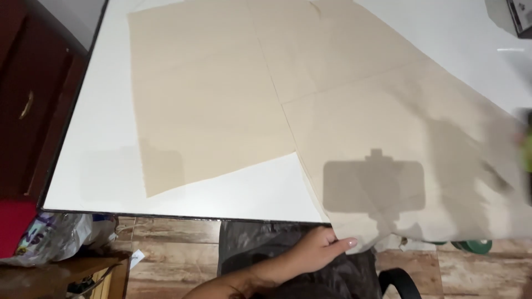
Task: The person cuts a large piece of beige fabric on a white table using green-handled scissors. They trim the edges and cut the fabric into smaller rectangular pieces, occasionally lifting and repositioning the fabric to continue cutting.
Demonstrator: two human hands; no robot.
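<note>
The left hand [316, 246] pinches the lower edge of a beige cloth piece [399, 160] where it hangs over the front edge of the white table [111, 111]. A second beige cloth piece [205, 94] lies flat beside it, slightly overlapped. The right hand is only a blur at the frame's right edge; I cannot tell its grip.

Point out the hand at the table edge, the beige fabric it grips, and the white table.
left hand [313, 248], head view, on the back of the hand.
beige fabric [388, 127], head view, on its flat middle.
white table [105, 138], head view, on its bare left part.
</note>
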